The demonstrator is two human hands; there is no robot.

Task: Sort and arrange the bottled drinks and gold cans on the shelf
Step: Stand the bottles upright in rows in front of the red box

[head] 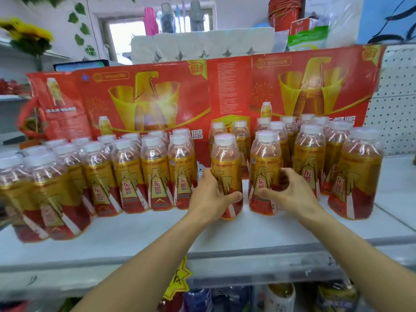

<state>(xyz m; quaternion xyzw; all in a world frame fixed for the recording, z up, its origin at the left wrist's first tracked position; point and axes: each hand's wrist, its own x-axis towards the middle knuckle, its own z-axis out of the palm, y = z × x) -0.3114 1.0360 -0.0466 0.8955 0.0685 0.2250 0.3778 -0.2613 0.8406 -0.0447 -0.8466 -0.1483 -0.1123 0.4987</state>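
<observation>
— What have the hands got?

— My left hand (212, 194) grips a gold-and-red drink bottle (227, 176), fingers curled round its label, standing at the front of the white shelf (157, 230). My right hand (290, 194) holds the neighbouring bottle (265, 172), fingers bent round it.

— And the rest?

— Bottle rows (139, 172) on both sides, before a red cardboard backdrop (157, 93).
</observation>
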